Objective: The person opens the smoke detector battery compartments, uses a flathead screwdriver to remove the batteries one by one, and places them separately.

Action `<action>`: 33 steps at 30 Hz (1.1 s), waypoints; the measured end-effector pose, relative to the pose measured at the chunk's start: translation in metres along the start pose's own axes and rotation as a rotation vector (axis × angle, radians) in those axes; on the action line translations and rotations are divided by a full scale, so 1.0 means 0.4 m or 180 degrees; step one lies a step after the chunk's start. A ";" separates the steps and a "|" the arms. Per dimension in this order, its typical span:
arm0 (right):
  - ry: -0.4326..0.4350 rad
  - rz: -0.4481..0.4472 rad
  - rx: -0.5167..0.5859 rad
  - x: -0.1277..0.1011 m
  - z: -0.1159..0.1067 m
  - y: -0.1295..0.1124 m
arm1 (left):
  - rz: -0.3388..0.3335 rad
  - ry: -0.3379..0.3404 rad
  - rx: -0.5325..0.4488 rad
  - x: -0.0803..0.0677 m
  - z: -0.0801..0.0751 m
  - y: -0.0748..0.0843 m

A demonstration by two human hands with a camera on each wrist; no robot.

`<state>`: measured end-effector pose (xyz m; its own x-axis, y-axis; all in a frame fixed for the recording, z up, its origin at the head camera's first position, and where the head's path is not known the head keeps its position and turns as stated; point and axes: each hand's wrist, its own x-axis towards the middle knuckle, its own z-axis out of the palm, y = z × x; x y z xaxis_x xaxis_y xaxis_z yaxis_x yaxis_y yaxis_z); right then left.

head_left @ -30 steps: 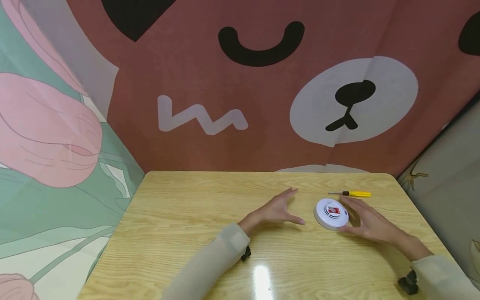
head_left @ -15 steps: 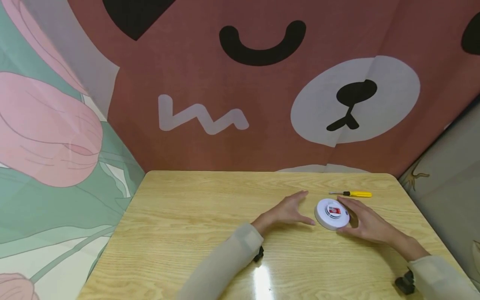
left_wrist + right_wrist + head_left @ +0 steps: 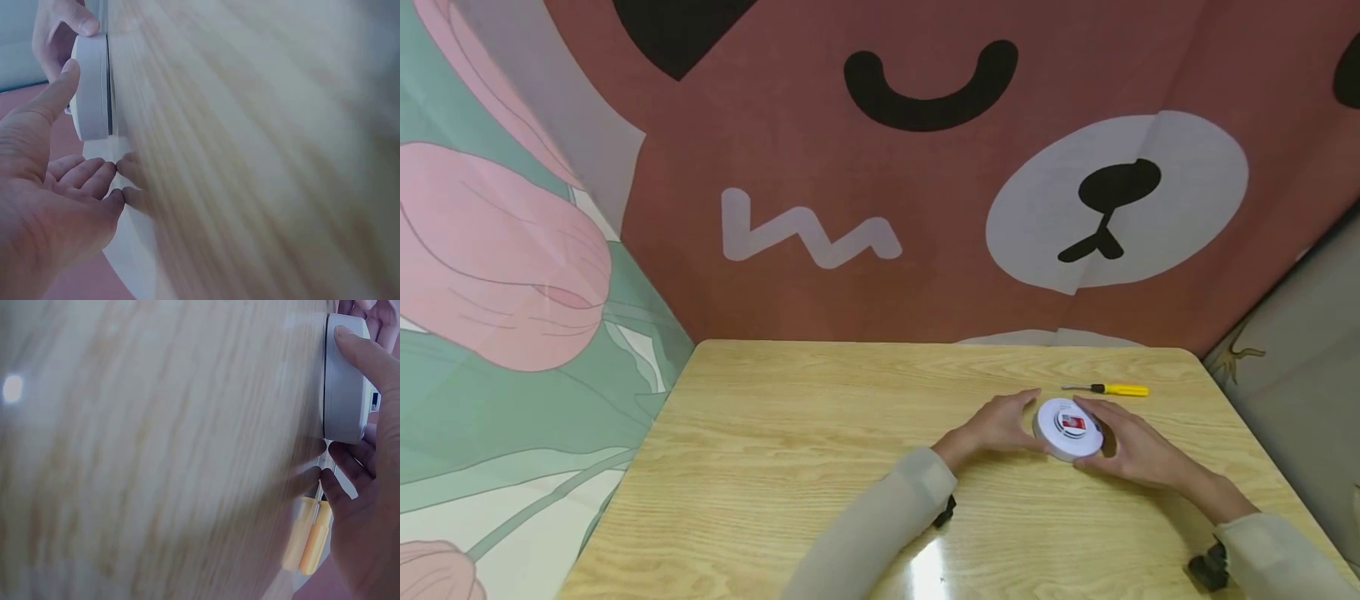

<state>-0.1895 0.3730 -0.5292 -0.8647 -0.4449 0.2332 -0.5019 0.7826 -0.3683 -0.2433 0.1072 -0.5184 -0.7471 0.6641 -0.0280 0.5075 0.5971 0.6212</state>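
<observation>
Both forearms reach in from the near edge of the wooden table and converge on a white round device lying flat on the right half of the tabletop.

Left hand: on the device's left side, thumb tip on the rim; the other fingers lie loosely curved with tips down on the table beside it. Light contact, not a closed grip.

Right hand: on the device's right side, thumb laid along the rim, fingers curled round the far side; it holds the device by its edge.

Device face carries a red and white label. A yellow-handled screwdriver lies just beyond the right hand, apart from it.

Limits: label text too small to read. Both wrist views are motion-blurred over the wood grain; device seen edge-on only. In the right wrist view, the right hand's fingers partly cover the screwdriver.
</observation>
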 end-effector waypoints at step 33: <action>-0.0098 0.0188 0.0114 0.015 -0.010 -0.011 | -0.0071 0.0127 0.0375 0.029 0.018 0.039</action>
<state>-0.1923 0.3686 -0.5228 -0.8927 -0.4120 0.1826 -0.4500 0.7919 -0.4128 -0.2410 0.1276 -0.5145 -0.7741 0.6330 -0.0080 0.5357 0.6618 0.5244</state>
